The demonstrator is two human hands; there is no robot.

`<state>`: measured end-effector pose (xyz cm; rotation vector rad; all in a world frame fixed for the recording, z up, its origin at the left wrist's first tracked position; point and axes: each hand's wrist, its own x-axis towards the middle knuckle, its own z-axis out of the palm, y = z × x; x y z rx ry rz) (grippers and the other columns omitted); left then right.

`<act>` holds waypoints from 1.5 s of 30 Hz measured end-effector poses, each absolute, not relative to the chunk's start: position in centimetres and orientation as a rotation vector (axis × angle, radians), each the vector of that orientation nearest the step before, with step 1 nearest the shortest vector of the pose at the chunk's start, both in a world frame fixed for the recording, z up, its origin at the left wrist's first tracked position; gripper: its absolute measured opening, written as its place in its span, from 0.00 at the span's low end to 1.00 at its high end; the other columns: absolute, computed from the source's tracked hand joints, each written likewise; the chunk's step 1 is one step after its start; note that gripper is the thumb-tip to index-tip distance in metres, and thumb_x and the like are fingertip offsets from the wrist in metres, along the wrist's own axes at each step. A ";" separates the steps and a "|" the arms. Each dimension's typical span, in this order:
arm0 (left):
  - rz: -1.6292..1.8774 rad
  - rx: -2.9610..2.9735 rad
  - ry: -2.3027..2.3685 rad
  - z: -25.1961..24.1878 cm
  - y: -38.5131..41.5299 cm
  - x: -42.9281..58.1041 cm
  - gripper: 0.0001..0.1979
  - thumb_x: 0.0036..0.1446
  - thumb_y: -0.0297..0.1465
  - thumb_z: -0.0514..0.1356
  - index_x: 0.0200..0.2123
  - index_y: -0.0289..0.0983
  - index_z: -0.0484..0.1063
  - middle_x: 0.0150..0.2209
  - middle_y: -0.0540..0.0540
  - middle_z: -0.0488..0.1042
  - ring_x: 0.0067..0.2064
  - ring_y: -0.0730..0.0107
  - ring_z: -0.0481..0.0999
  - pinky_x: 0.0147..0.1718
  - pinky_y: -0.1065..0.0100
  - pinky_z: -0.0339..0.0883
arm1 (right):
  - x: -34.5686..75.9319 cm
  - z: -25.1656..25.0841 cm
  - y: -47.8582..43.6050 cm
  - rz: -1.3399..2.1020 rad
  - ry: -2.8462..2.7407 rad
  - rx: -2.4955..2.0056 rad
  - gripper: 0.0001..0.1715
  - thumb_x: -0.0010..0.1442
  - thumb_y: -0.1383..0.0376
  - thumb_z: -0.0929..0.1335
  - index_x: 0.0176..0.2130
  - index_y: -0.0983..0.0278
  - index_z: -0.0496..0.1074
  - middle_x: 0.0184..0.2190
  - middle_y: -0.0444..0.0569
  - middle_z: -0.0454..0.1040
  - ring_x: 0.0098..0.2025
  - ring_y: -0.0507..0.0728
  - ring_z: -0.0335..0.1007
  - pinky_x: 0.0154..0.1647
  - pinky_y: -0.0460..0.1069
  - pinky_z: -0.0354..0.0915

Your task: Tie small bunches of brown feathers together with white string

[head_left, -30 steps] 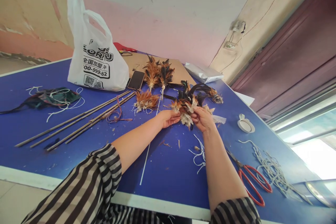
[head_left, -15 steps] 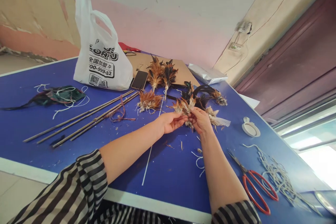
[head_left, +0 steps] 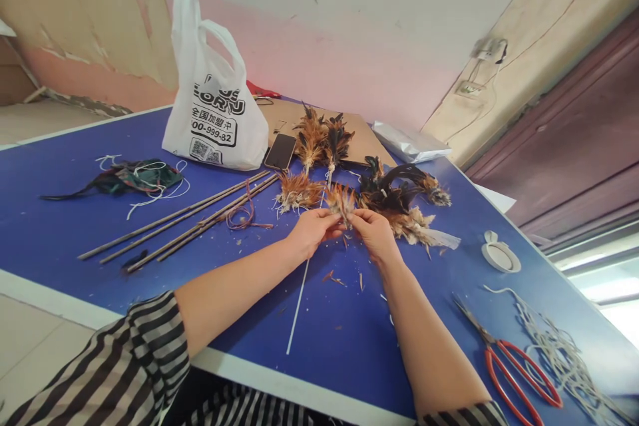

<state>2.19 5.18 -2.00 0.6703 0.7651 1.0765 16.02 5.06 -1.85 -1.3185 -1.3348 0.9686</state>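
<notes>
Between my hands, above the blue table [head_left: 249, 293], is a small orange-brown feather bunch [head_left: 341, 202]. My left hand [head_left: 315, 231] pinches its base from the left, and my right hand [head_left: 373, 233] pinches it from the right. Just left lies a loose orange feather clump [head_left: 298, 192]. Behind it are two tied feather bundles, one brown [head_left: 309, 140] and one darker [head_left: 338, 140]. A pile of black feathers [head_left: 392, 193] lies to the right, with pale brown feathers [head_left: 412, 225] in front of it.
Thin sticks [head_left: 190, 216], a green feather piece with string [head_left: 144, 178], a white plastic bag [head_left: 214, 106] and a phone [head_left: 281, 151] are on the left. Red-handled scissors [head_left: 519, 373], pale cord [head_left: 559, 346] and a tape roll [head_left: 501, 257] lie right. A silver packet [head_left: 409, 142] is behind.
Both hands have moved slightly left, away from the feather pile, with the small orange-brown bunch between them. The camera view has turned a little left.
</notes>
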 end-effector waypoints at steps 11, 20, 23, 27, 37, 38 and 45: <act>1.086 0.770 0.770 -3.2 5.1 1.4 0.03 0.46 0.24 0.60 0.28 0.29 0.72 0.27 0.43 0.74 0.27 0.74 0.73 0.26 0.75 0.68 | 16.0 -1.9 5.2 1.308 -1.222 -1.368 0.12 0.41 0.66 0.70 0.29 0.67 0.67 0.13 0.40 0.65 0.15 0.46 0.60 0.13 0.41 0.57; 1.138 0.814 0.861 -4.1 5.4 1.3 0.04 0.43 0.26 0.61 0.23 0.30 0.70 0.21 0.48 0.71 0.23 0.76 0.71 0.25 0.74 0.67 | 15.9 -1.3 4.7 1.498 -1.190 -1.305 0.11 0.44 0.67 0.70 0.31 0.70 0.71 0.25 0.52 0.75 0.29 0.53 0.72 0.28 0.43 0.70; 1.134 0.857 0.872 -3.9 5.3 1.3 0.03 0.44 0.25 0.61 0.22 0.30 0.70 0.20 0.48 0.71 0.23 0.76 0.70 0.24 0.74 0.67 | 15.8 -1.4 4.7 1.475 -1.230 -1.318 0.12 0.45 0.65 0.71 0.31 0.69 0.72 0.25 0.51 0.75 0.27 0.51 0.72 0.28 0.43 0.70; 1.123 0.900 0.893 -3.7 5.2 1.3 0.02 0.46 0.24 0.59 0.24 0.30 0.70 0.21 0.48 0.71 0.23 0.76 0.71 0.24 0.74 0.67 | 15.4 -1.8 4.7 1.378 -1.249 -1.357 0.09 0.44 0.68 0.71 0.29 0.69 0.71 0.21 0.48 0.73 0.23 0.49 0.70 0.24 0.41 0.69; 1.189 1.230 0.933 -4.7 5.4 1.0 0.08 0.48 0.25 0.55 0.31 0.31 0.73 0.23 0.48 0.72 0.22 0.75 0.70 0.22 0.73 0.67 | 15.5 -2.0 4.9 1.490 -1.274 -1.415 0.07 0.44 0.69 0.70 0.28 0.70 0.72 0.21 0.49 0.73 0.23 0.50 0.70 0.23 0.42 0.69; 1.188 1.278 0.932 -4.7 5.4 0.9 0.09 0.49 0.26 0.55 0.33 0.32 0.73 0.23 0.48 0.73 0.21 0.76 0.70 0.22 0.73 0.66 | 15.4 -2.0 4.9 1.507 -1.284 -1.411 0.08 0.44 0.69 0.70 0.29 0.70 0.72 0.21 0.49 0.73 0.23 0.49 0.70 0.23 0.42 0.69; 1.216 1.410 0.951 -4.8 5.1 0.7 0.11 0.50 0.33 0.56 0.33 0.32 0.73 0.21 0.49 0.71 0.18 0.78 0.66 0.19 0.76 0.61 | 14.8 -2.6 4.7 1.545 -1.261 -1.391 0.09 0.40 0.69 0.72 0.26 0.70 0.71 0.18 0.45 0.70 0.20 0.48 0.67 0.20 0.42 0.68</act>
